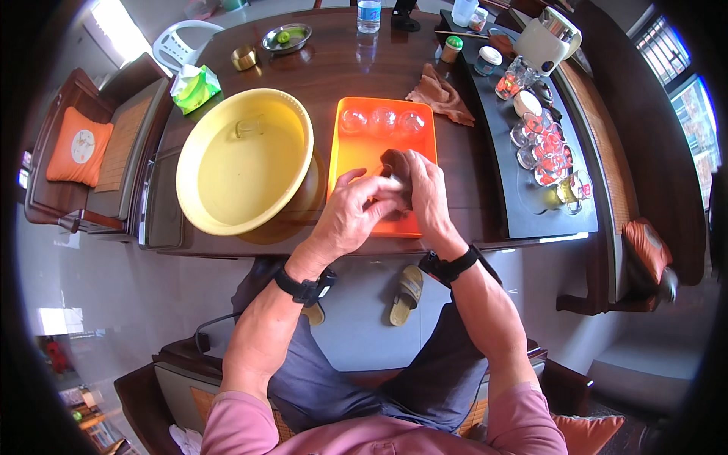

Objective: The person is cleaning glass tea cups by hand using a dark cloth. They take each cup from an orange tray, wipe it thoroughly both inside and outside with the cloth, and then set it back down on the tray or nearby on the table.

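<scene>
Above the near half of an orange plastic tray (341, 153), my two hands meet around a dark brown cloth (400, 165). My right hand (427, 190) grips the cloth from the right. Fingers of my left hand (358, 207) reach into its left side, slightly blurred; a clear, shiny item seems to be inside, mostly hidden. Three clear glass cups (384, 119) stand in a row at the tray's far end. Left of the tray, a large yellow basin (239, 222) holds water, with a clear glass mug (249, 128) lying in it.
A reddish-brown cloth (441, 94) lies beyond the tray's right corner. At the right, a black tea tray (495, 165) bears several glasses (549, 145), a bowl and an electric kettle (547, 42). A tissue pack (194, 88), a brass bowl (244, 58) and a metal dish (296, 42) stand beyond the basin.
</scene>
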Motion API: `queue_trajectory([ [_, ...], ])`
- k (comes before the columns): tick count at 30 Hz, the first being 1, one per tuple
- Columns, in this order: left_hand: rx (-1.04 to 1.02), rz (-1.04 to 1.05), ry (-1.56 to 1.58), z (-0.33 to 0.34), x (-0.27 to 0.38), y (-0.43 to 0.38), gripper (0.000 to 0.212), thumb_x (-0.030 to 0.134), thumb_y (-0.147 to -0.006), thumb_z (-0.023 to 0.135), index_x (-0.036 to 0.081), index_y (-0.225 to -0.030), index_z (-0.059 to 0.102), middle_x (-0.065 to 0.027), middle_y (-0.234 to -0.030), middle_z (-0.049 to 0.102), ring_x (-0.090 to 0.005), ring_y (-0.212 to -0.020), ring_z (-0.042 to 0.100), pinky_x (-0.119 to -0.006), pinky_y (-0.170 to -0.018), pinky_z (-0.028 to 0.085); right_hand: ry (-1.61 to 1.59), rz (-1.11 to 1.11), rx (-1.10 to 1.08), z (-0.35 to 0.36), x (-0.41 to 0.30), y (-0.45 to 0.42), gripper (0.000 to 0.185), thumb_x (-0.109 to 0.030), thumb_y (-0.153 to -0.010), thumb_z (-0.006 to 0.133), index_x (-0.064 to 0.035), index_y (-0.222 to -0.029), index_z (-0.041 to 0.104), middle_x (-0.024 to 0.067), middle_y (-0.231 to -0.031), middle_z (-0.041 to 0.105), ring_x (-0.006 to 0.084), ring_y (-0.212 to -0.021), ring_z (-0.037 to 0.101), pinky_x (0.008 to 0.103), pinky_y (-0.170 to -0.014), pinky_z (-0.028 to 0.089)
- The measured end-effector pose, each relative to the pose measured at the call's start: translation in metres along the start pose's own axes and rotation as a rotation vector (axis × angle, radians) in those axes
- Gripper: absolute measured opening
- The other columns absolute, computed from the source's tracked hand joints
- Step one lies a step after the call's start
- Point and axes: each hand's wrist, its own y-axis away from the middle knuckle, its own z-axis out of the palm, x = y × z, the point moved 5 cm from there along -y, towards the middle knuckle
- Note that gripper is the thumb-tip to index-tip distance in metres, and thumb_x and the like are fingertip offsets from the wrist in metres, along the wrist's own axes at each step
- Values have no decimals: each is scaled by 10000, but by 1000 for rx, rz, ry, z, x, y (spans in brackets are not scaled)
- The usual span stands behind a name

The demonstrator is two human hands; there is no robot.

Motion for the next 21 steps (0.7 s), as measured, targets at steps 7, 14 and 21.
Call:
queue_trajectory([
  [7, 283, -388, 903, -5, -51, 2, 242, 59, -1009, 605, 8, -1241, 652, -26, -1125, 686, -121, -1053, 630, -298, -974, 514, 701, -728, -57, 33, -27, 33, 435, -39, -916, 667, -83, -1348, 650, 184, -1487, 528, 405, -1373, 460, 474, -1151, 402],
  [14, 177, -477, 1149, 3, -54, 9, 299, 177, -1037, 617, 43, -1304, 633, -29, -1282, 644, -154, -1190, 589, -359, -1077, 460, 721, -696, 49, 32, -33, 33, 384, -50, -944, 641, -54, -1327, 614, 207, -1285, 587, 414, -1183, 552, 493, -1005, 472],
  [21, 142, -451, 1075, 6, -56, 7, 289, 269, -1053, 602, 52, -1238, 651, -51, -1217, 676, -203, -1160, 622, -421, -1063, 467, 152, -160, -72, 14, -5, 3, 271, -200, -1065, 550, -13, -1248, 620, 99, -1070, 651, 239, -943, 628, 364, -828, 510],
])
